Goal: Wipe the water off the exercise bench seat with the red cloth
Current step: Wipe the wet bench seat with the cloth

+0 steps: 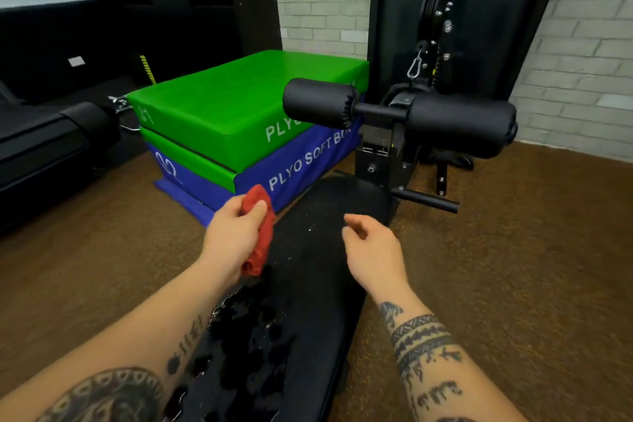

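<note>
Covering most of the scene, a brown carpeted floor (513,250) runs back to a pale brick wall (582,44), where a black cable machine upright (394,10) stands. Left of the upright, a green plyo soft box (233,99) is stacked on a blue plyo soft box (301,164). The black exercise bench seat (318,284) stretches from the near edge toward the machine, and two black foam roller pads (459,127) sit on a bar above its far end. The left hand (229,233) grasps the red cloth (263,233), bunched into a long wad with the thumb pressed over it, at the seat's left edge; whether the cloth's lower end touches the seat cannot be told. The right hand (373,247) is relaxed, fingers loosely curled around nothing, above the seat's right side. Water (253,336) lies in glossy patches on the near left part of the seat, with small droplets farther along between the hands. A silver carabiner (415,63) hangs on the machine above the pads.
</note>
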The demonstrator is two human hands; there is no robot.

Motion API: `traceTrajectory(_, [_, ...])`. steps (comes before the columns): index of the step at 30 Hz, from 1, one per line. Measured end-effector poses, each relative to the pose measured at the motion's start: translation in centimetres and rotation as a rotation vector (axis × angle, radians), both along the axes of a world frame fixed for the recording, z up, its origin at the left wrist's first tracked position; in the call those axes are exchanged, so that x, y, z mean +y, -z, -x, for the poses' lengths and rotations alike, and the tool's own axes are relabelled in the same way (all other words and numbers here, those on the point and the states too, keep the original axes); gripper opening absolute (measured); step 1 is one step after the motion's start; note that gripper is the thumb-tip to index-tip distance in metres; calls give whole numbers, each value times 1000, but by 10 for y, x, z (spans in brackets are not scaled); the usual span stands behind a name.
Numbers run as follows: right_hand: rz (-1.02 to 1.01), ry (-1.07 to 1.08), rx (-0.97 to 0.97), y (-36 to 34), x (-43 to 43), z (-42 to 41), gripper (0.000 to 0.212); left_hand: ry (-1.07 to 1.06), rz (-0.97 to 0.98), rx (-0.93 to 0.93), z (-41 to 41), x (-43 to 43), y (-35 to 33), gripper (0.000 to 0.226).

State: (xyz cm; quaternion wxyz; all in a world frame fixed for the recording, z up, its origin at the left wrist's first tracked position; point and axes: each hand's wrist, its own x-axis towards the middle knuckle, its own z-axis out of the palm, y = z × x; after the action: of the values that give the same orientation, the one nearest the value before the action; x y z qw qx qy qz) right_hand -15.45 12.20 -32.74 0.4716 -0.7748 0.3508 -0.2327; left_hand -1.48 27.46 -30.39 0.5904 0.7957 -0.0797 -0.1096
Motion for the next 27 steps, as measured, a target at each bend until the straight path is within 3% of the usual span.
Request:
traceTrajectory(3, [86, 13, 313, 31, -25, -1, 49, 129, -340, -233, -17, 1, 8, 38])
traceTrajectory(7, [28, -19, 308, 43, -33, -14, 68, 392, -492, -492, -8, -28, 15, 38])
traceTrajectory(10, [59, 32, 336, 40, -36, -24, 69, 561, -644, -597, -6, -59, 33, 50])
traceTrajectory(13, [103, 67, 390, 41, -38, -31, 67, 597, -869, -661, -7, -83, 43, 48])
traceTrajectory(16, [121, 96, 433, 42, -38, -37, 64, 593, -961, -643, -16, -95, 45, 40])
traceTrajectory(22, [189, 127, 469, 42, -37, -46, 60, 503, -960, -591, -49, -103, 45, 34])
traceTrajectory(27, [234, 68, 502, 39, -40, -42, 59, 349, -1000, -518, -83, -101, 48, 43])
